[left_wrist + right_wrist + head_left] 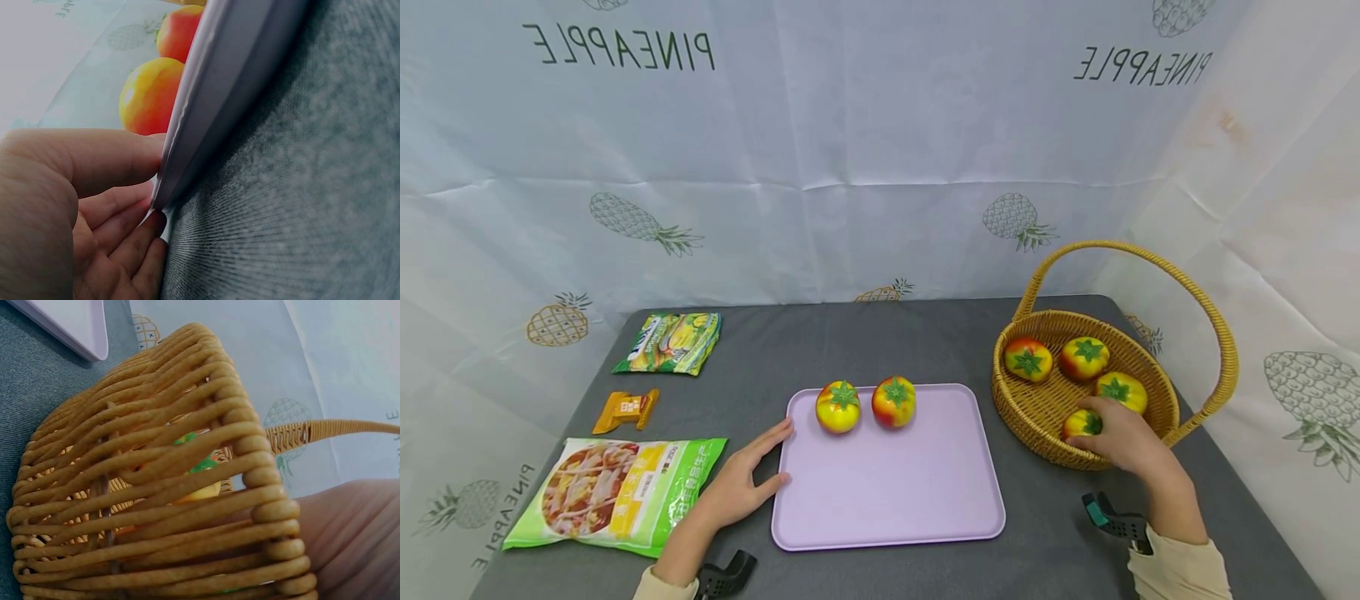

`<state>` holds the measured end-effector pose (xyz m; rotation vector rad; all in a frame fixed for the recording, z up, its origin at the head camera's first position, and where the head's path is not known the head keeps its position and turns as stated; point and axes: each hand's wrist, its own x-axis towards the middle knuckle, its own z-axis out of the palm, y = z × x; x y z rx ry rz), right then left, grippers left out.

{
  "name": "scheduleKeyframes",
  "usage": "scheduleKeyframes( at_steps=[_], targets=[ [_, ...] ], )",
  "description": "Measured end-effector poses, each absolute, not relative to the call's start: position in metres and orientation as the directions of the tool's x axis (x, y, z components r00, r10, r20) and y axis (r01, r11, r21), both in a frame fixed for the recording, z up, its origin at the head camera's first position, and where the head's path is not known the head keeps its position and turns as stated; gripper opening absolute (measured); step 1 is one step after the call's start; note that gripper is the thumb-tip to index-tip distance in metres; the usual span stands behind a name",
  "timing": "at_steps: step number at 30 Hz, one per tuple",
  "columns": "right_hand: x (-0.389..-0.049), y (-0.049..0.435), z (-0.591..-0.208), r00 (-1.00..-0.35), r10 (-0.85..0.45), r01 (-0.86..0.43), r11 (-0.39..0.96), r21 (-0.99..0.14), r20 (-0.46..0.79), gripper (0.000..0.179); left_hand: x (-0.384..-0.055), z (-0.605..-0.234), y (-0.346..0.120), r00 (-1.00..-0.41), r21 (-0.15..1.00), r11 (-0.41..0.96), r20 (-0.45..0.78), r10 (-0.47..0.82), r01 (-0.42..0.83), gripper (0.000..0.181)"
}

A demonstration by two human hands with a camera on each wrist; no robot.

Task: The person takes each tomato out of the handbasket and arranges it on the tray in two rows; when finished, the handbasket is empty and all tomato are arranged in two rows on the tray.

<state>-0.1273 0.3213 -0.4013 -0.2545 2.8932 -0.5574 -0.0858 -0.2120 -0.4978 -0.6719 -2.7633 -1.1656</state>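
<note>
At the left edge of a pale purple tray (891, 492), my left hand (741, 483) touches the rim with thumb and fingertips, the fingers fairly straight. In the left wrist view the thumb (119, 156) meets the rim. Two red-and-yellow toy fruits with green star-shaped leaf tops, a left one (837, 407) and a right one (893, 402), sit along the tray's far side. My right hand (1123, 437) reaches into a wicker basket (1018, 421) and grips a similar toy fruit (1078, 424), partly covered by the fingers. The basket's weave mostly hides that hand in the right wrist view.
Three more toy fruits, including a red one (1028, 359), lie in the basket, whose tall handle (1213, 333) arches over it. On the left are a large green food bag (617, 492), a small orange packet (627, 410) and a green-yellow snack bag (672, 342).
</note>
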Motion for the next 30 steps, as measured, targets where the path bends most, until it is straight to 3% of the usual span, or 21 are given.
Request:
scheduleKeyframes(
  at_steps=[7,15,30],
  targets=[
    [-0.126,0.319,-0.399,-0.978,-0.156,-0.093,0.921,-0.378,-0.139,0.076,-0.086,-0.497,-0.212,-0.904,0.668,0.619,0.221,0.365,0.413,0.06],
    [-0.127,0.311,-0.392,-0.992,-0.095,-0.05,0.891,-0.451,-0.079,0.09,-0.086,-0.496,-0.211,-0.897,0.668,0.608,0.236,0.373,0.429,0.06],
    [-0.133,0.262,-0.381,-0.987,-0.13,-0.161,0.756,-0.634,0.096,0.084,-0.085,-0.493,-0.211,-0.895,0.661,0.611,0.247,0.372,0.436,0.061]
  ],
)
